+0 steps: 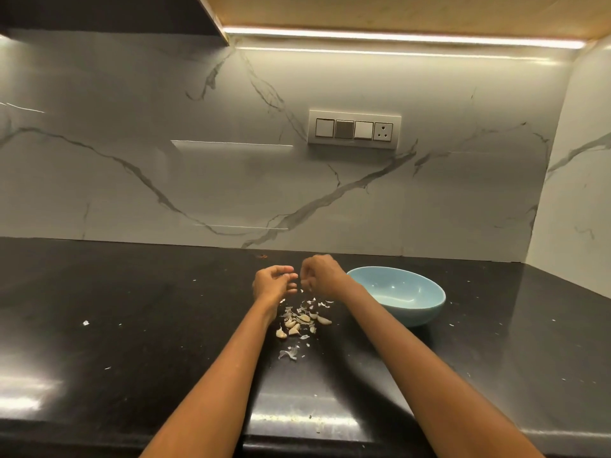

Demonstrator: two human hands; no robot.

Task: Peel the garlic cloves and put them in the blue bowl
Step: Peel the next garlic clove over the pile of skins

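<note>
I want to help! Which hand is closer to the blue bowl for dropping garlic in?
The right hand. It hovers right beside the blue bowl's rim; the left hand is farther off.

**Bare arms, nothing worn**

We are seeing two forearms running unsleeved from the frame's bottom edge to the left hand [272,281] and right hand [322,272]. Wrists and fingers are showing no watch, band or ring.

A glossy black tabletop [132,309] is backed by white grey-veined marble walls [165,143]. A switch panel [353,129] is mounted there, lit by a light strip [396,36] under a cabinet [396,11].
</note>
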